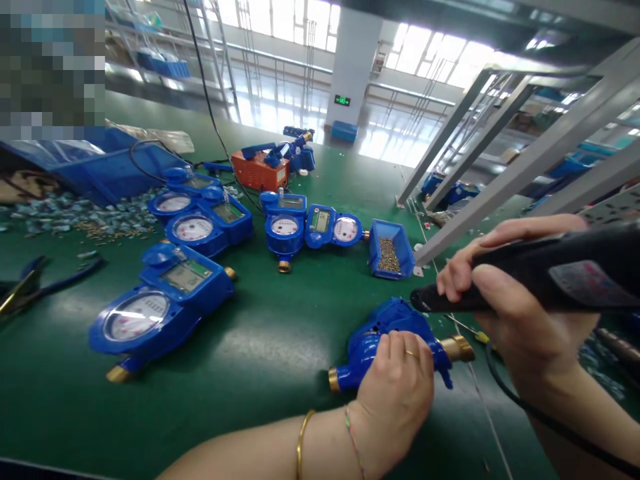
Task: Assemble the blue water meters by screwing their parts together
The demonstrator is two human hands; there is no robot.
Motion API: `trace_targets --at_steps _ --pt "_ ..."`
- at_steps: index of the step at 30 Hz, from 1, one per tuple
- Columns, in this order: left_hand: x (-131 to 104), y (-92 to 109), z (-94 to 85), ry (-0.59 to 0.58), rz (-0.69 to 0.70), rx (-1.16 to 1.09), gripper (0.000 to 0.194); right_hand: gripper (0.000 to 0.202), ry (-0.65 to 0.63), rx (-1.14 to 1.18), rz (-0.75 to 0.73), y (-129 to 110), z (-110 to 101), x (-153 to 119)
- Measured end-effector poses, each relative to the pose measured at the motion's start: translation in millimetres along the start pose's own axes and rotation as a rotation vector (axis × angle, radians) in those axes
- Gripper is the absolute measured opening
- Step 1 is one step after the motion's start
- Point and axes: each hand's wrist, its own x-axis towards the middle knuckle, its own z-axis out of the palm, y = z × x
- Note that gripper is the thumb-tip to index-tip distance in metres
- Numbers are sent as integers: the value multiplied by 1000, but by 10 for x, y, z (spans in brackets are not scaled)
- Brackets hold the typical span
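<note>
A blue water meter (367, 347) with brass pipe ends lies on the green bench, its dial not showing. My left hand (400, 383) is closed over its near side, fingers curled on the blue housing. In my right hand (515, 300) is a black electric screwdriver (530, 267), gripped around its body and held almost level. Its narrow front end points left, just above the meter's upper right edge; whether the tip touches the meter I cannot tell. A black cord hangs below the right hand.
Several finished-looking blue meters (185, 277) lie to the left and behind. A blue bin (393, 247) of small brass screws stands near grey metal posts (500, 160). Farther back is an orange box (260, 170); pliers (40, 283) and scattered pale-blue pieces (75, 213) lie left.
</note>
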Motion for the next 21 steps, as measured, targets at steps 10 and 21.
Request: trace_targets --at_steps 10,21 --pt "-8 -47 131 -24 -9 24 25 23 -243 -80 235 233 68 -4" --pt "-79 -278 366 110 119 47 43 21 -354 35 281 463 80 161"
